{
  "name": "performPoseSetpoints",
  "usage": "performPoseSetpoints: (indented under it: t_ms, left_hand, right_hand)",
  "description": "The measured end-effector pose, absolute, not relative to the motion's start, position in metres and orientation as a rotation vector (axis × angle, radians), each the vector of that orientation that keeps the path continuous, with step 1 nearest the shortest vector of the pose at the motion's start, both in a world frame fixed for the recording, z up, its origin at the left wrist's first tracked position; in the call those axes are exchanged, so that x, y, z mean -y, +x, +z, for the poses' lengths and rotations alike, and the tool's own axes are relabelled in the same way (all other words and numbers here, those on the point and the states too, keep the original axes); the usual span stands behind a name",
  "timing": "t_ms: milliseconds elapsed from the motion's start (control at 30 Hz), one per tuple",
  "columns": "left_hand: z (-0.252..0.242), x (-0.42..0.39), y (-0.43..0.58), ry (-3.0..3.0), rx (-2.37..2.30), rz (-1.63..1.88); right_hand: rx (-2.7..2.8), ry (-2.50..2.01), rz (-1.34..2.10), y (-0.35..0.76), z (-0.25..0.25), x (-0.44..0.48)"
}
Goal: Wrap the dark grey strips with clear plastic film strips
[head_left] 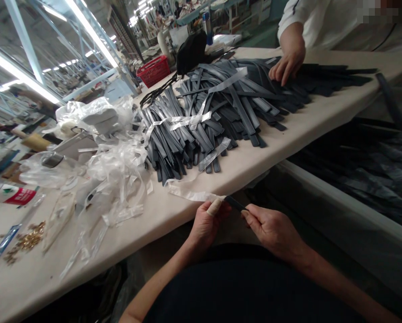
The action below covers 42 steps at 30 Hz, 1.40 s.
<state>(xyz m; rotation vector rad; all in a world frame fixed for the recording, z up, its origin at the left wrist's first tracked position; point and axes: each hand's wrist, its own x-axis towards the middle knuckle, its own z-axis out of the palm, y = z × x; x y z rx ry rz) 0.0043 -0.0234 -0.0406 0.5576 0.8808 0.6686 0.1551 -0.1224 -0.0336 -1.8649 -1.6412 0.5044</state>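
Note:
Just off the table's front edge, a dark grey strap is stretched between my two hands. My left hand pinches one end; its thumb wears a pale finger cover. A whitish translucent tape runs from that hand back onto the table, and whether the fingers grip it too I cannot tell. My right hand is closed on the strap's other side. Beyond them lies a large heap of dark grey straps, with translucent strips of tape across several bundles.
A co-worker's hand rests on the heap's far right. Crumpled clear plastic covers the table's left part, near small gold-coloured metal pieces. A red basket stands behind. Below right is a pale-sided bin with dark material.

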Motion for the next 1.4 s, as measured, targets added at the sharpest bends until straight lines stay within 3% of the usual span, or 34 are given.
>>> performPoseSetpoints:
  t_ms: [567, 900, 1167, 1400]
  left_hand:
    - [-0.045, 0.025, 0.004, 0.627, -0.822, 0.625]
    - [-0.040, 0.026, 0.004, 0.777, -0.781, 0.636]
    - [-0.047, 0.040, 0.005, 0.801, -0.818, 0.547]
    - [-0.041, 0.019, -0.011, 0.753, -0.899, 0.824]
  right_hand:
    - [1.676, -1.862, 0.582, 0.152, -0.043, 0.119]
    - [1.519, -1.725, 0.929, 0.155, -0.033, 0.118]
    - [1.553, -1.706, 0.918, 0.150, -0.034, 0.105]
    - [1.581, -1.537, 1.211, 0.176, -0.064, 0.140]
